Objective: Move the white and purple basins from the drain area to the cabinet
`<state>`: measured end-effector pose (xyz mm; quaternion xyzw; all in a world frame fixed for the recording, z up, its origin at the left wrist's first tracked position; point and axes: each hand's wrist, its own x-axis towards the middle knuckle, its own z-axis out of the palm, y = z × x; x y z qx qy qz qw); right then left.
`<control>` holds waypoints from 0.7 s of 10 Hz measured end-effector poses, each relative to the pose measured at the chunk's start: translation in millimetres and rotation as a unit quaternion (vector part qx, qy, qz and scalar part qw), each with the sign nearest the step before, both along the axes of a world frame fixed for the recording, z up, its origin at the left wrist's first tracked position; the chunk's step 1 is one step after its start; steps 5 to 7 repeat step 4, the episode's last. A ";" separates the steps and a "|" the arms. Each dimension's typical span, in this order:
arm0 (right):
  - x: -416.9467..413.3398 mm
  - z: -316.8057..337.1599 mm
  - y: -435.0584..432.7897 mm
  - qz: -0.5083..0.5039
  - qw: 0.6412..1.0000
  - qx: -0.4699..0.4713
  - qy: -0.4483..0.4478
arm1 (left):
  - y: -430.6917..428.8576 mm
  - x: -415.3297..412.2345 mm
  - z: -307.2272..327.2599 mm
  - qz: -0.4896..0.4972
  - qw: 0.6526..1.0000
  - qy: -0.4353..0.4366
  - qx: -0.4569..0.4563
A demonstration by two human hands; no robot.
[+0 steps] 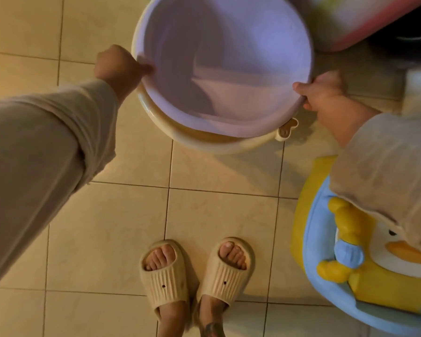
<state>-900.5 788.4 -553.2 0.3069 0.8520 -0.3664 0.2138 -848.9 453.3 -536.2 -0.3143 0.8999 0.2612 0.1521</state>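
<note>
A round purple basin [229, 57] sits nested inside a white basin [204, 139], whose cream rim and small bear-shaped tab show below it. Both are over the tiled floor in front of me. My left hand [119, 66] is closed on the basins' left rim. My right hand [321, 91] grips the right rim with the thumb on top. The purple basin is empty inside. Most of the white basin is hidden under the purple one.
A blue and yellow duck-themed child's seat [350, 263] stands on the floor at the right. A pink-edged tub [365, 27] is at the top right. My feet in beige slippers [195, 276] stand on the beige tiles below the basins.
</note>
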 end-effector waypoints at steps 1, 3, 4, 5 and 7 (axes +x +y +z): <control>-0.2 -2.6 3.3 -0.006 1.000 -0.007 -0.006 | 3.8 -2.4 3.5 -0.085 0.992 -0.037 -0.083; 28.5 24.8 9.8 0.016 0.997 -0.078 -0.002 | 10.7 9.6 18.6 -0.223 0.953 -0.099 -0.179; 72.6 65.5 24.6 -0.039 0.992 -0.122 0.019 | 4.3 36.7 21.2 -0.168 0.980 -0.097 -0.046; 72.6 65.5 24.6 -0.039 0.992 -0.122 0.019 | 4.3 36.7 21.2 -0.168 0.980 -0.097 -0.046; 72.6 65.5 24.6 -0.039 0.992 -0.122 0.019 | 4.3 36.7 21.2 -0.168 0.980 -0.097 -0.046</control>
